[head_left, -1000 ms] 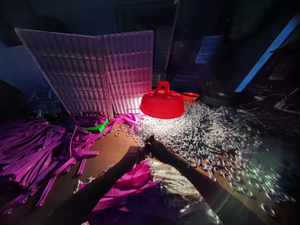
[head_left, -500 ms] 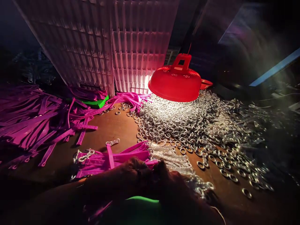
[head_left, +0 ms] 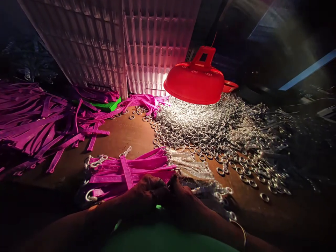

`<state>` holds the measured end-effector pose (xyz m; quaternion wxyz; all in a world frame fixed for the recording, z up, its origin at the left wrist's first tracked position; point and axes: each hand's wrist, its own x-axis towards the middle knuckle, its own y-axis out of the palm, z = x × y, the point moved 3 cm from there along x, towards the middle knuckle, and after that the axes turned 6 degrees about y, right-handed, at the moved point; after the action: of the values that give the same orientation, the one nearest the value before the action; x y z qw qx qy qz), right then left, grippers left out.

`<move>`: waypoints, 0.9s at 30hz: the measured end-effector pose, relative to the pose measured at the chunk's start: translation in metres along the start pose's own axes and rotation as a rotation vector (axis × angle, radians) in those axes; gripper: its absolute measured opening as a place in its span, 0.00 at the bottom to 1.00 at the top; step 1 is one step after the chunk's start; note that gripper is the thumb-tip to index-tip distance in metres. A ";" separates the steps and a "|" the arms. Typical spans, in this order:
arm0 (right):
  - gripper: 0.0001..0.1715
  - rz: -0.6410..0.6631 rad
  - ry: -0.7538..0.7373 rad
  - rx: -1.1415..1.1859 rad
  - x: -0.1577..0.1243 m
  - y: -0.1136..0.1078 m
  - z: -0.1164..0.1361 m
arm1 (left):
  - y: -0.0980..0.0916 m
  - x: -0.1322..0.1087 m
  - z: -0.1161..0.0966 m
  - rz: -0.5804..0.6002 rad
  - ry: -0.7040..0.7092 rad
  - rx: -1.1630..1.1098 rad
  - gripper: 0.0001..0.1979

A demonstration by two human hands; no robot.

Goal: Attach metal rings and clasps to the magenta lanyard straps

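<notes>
Well in front of the red lamp [head_left: 194, 82], I have the left hand [head_left: 148, 190] and right hand [head_left: 185, 199] close together, fingers bent in deep shadow; I cannot tell what they grip. In front of the lamp, toward its left, I see the pink strap bundle [head_left: 147, 162] on the tabletop [head_left: 126, 129]; white cords [head_left: 193, 164] lie straight before it. Metal rings [head_left: 186, 131] heap beneath it.

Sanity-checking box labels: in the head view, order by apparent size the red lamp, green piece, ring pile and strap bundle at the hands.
1. Ring pile
2. Red lamp and strap bundle: too close to rank; the left hand hides part of the bundle
3. Green piece
</notes>
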<state>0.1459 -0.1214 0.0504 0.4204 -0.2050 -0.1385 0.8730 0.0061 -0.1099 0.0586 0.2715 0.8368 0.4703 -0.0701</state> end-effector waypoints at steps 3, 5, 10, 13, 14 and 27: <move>0.15 0.088 0.010 -0.090 0.003 -0.002 0.005 | -0.002 0.002 0.003 0.029 0.002 -0.022 0.19; 0.13 0.116 0.000 -0.169 0.002 -0.006 0.008 | -0.001 0.001 0.002 0.053 -0.007 -0.059 0.19; 0.11 -0.024 -0.090 -0.373 -0.009 -0.027 0.014 | -0.012 0.002 -0.022 0.156 -0.013 0.174 0.15; 0.11 -0.123 -0.096 -0.418 -0.004 -0.040 0.011 | -0.050 0.008 -0.051 -0.024 0.058 0.720 0.17; 0.12 -0.163 -0.086 -0.447 0.000 -0.044 0.009 | -0.065 0.010 -0.061 -0.122 0.078 0.880 0.20; 0.27 -0.576 -0.462 -1.031 0.019 -0.014 -0.007 | -0.107 0.022 -0.031 -0.143 0.013 1.664 0.28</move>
<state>0.1479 -0.0972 0.0459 0.4450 -0.1419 -0.6779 0.5677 -0.0743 -0.0341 0.0349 -0.4431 0.7327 0.3184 -0.4068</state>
